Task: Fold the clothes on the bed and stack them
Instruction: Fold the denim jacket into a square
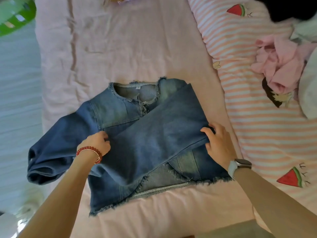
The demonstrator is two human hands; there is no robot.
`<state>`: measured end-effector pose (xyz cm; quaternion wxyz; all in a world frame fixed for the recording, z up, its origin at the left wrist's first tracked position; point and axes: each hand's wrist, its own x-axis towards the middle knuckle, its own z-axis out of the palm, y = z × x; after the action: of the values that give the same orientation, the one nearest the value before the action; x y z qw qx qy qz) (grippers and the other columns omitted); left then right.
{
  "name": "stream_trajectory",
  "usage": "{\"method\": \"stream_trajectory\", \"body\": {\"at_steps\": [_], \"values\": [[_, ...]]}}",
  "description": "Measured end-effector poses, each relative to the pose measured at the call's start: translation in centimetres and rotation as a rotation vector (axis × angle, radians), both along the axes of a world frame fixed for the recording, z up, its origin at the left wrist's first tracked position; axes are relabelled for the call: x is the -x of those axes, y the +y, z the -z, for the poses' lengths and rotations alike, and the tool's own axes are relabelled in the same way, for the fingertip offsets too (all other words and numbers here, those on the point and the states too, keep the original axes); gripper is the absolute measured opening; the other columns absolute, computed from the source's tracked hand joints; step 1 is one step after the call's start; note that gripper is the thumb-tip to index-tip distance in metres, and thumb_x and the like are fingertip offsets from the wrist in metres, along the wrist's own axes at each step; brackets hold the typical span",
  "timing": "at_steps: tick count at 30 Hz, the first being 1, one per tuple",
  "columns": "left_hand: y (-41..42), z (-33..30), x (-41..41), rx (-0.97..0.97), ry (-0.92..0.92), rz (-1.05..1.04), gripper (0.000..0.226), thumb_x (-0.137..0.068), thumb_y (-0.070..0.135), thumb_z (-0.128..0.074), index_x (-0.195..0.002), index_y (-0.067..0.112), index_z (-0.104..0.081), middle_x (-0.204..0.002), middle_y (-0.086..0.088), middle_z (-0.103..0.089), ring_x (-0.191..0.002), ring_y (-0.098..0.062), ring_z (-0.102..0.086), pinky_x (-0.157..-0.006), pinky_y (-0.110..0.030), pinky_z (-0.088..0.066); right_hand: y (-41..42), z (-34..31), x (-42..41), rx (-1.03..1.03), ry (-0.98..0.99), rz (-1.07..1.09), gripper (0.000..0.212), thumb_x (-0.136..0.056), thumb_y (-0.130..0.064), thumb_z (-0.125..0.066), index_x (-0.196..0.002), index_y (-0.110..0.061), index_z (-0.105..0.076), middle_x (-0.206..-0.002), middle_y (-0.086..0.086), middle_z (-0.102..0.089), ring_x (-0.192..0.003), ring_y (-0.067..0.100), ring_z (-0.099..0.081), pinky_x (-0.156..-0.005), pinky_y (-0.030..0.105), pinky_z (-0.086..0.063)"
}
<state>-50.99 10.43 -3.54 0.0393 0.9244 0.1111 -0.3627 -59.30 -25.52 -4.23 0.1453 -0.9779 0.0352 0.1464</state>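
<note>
Frayed hem of denim jacket (130,134) nearest, on pink sheet of bed (120,40). Left hand (97,143), red bead bracelet (90,152) at wrist, pinches end of sleeve folded across jacket front. Right hand (217,143), grey watch (238,166) at wrist, grips folded right edge. Other sleeve spread toward left. Farther right: crumpled pink garment (277,66) on striped watermelon-print quilt (248,117).

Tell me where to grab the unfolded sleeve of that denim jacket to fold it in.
Take the unfolded sleeve at its cuff end, lower left, coming from the left with the left hand. It lies spread outward, away from the denim jacket body; the cuff is free.
</note>
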Motion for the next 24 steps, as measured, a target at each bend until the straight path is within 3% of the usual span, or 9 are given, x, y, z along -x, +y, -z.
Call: {"method": "stream_trajectory", "body": {"at_steps": [4, 7, 9, 11, 14, 16, 18, 20, 24], "values": [[-5.2, 1.1, -1.8, 0.312, -0.263, 0.050, 0.035, -0.091, 0.025, -0.053, -0.124, 0.014, -0.055, -0.119, -0.013, -0.055, -0.111, -0.032, -0.053, -0.097, -0.042, -0.041, -0.6, 0.8, 0.3, -0.056, 0.036, -0.003, 0.049, -0.071, 0.014, -0.062, -0.117, -0.001, -0.060, -0.123, 0.027, -0.050, -0.108, 0.048, -0.050, -0.082, 0.055, -0.047], [-10.1, 1.6, -3.2, 0.520, -0.229, 0.010, 0.045, -0.090, 0.032, -0.056, -0.129, 0.009, -0.050, -0.122, -0.012, -0.056, -0.113, -0.029, -0.053, -0.095, -0.035, -0.039, -1.9, 1.3, 1.0, 0.058, 0.009, -0.082, 0.059, -0.069, 0.015, -0.063, -0.123, -0.007, -0.059, -0.124, 0.024, -0.054, -0.105, 0.046, -0.054, -0.076, 0.050, -0.049], [-12.2, 2.5, -3.7, 0.453, -0.157, 0.061, 0.045, -0.091, 0.039, -0.053, -0.124, 0.009, -0.051, -0.118, -0.012, -0.059, -0.114, -0.031, -0.052, -0.093, -0.039, -0.041, -2.5, 1.6, 1.4, 0.185, 0.069, -0.154, 0.068, -0.075, 0.008, -0.055, -0.138, -0.016, -0.044, -0.141, 0.015, -0.041, -0.121, 0.038, -0.044, -0.084, 0.045, -0.041], [-12.6, 3.0, -3.7, 0.384, -0.182, 0.092, 0.032, -0.094, 0.039, -0.048, -0.099, 0.008, -0.055, -0.094, -0.012, -0.060, -0.101, -0.036, -0.056, -0.076, -0.039, -0.043, -2.5, 1.7, 1.5, 0.236, 0.117, -0.199, 0.071, -0.081, 0.000, -0.046, -0.146, -0.021, -0.026, -0.151, 0.006, -0.025, -0.131, 0.030, -0.032, -0.092, 0.041, -0.034], [-11.8, 3.3, -3.3, 0.352, -0.300, 0.037, 0.029, -0.095, 0.036, -0.046, -0.086, 0.009, -0.053, -0.075, -0.004, -0.052, -0.087, -0.036, -0.057, -0.063, -0.034, -0.037, -1.9, 1.6, 1.7, 0.249, 0.147, -0.174, 0.069, -0.082, -0.003, -0.046, -0.146, -0.016, -0.025, -0.154, 0.008, -0.022, -0.136, 0.032, -0.026, -0.101, 0.046, -0.030], [-10.9, 3.2, -2.9, 0.362, -0.325, 0.018, 0.025, -0.095, 0.032, -0.047, -0.094, 0.009, -0.058, -0.085, -0.008, -0.059, -0.089, -0.036, -0.057, -0.067, -0.034, -0.040, -1.0, 1.5, 2.0, 0.283, 0.205, -0.131, 0.067, -0.086, -0.010, -0.047, -0.147, -0.013, -0.021, -0.155, 0.010, -0.017, -0.140, 0.032, -0.016, -0.109, 0.055, -0.015], [-9.4, 3.0, -2.3, 0.373, -0.303, -0.028, 0.027, -0.093, 0.030, -0.050, -0.109, 0.010, -0.058, -0.104, -0.012, -0.059, -0.097, -0.033, -0.057, -0.081, -0.039, -0.045, 0.7, 1.2, 2.0, 0.289, 0.217, -0.086, 0.064, -0.090, -0.020, -0.047, -0.147, -0.011, -0.021, -0.155, 0.014, -0.015, -0.142, 0.032, -0.012, -0.111, 0.058, -0.006], [-7.1, 2.6, -1.3, 0.340, -0.285, -0.070, 0.034, -0.090, 0.037, -0.053, -0.117, 0.016, -0.056, -0.114, -0.010, -0.057, -0.105, -0.030, -0.056, -0.094, -0.046, -0.043, 3.2, 0.5, 1.8, 0.182, 0.128, -0.076, 0.058, -0.088, -0.020, -0.055, -0.142, -0.009, -0.036, -0.149, 0.019, -0.030, -0.138, 0.037, -0.025, -0.109, 0.061, -0.016], [-1.1, 1.4, 1.7, 0.108, -0.187, 0.058, 0.058, -0.081, 0.064, -0.050, -0.124, 0.024, -0.051, -0.119, -0.002, -0.059, -0.113, -0.025, -0.053, -0.099, -0.046, -0.037, 9.5, 0.3, 1.9, -0.030, -0.035, -0.243, 0.051, -0.082, -0.018, -0.064, -0.131, -0.011, -0.052, -0.138, 0.015, -0.048, -0.128, 0.036, -0.044, -0.101, 0.059, -0.035]]}}
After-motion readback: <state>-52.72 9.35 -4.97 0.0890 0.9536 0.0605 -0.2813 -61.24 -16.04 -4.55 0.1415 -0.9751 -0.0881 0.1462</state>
